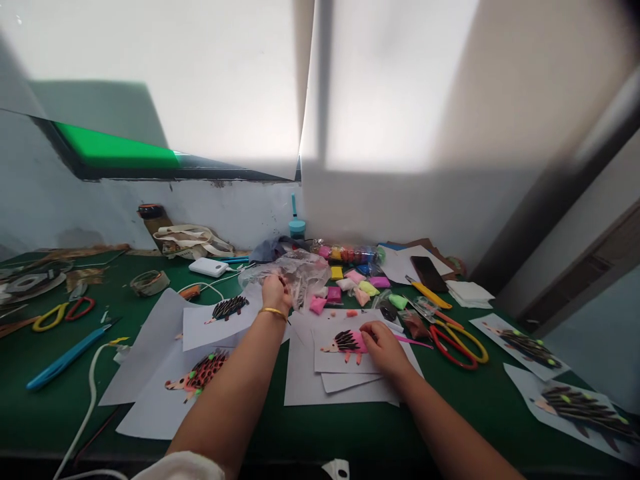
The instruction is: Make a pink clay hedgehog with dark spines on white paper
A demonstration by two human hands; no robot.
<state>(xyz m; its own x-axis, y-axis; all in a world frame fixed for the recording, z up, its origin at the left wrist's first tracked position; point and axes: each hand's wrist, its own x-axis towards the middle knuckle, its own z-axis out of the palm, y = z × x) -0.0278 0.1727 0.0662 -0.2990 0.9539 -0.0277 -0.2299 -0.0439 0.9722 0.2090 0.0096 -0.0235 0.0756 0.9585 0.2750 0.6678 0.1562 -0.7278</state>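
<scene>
My left hand [277, 293] is at a crumpled clear plastic bag [305, 270] behind the papers; its fingers are curled, and what they hold is too small to make out. My right hand [383, 343] rests on the pink body of a clay hedgehog picture [354, 341] on white paper, its fingers bent together over the right part of the body. Dark spines cover the front of that hedgehog, and its feet are pink. A pink tool [414, 342] sticks out to the right beyond my right hand. Small packets of coloured clay [334, 294] lie behind the picture.
Finished hedgehog pictures lie at the left [200, 373] and right [525, 343]. Red and yellow scissors [457, 347], a yellow cutter [431, 293] and a phone [429, 273] are at the right. A blue cutter [70, 357], more scissors [63, 313] and a white cable [90, 400] lie left.
</scene>
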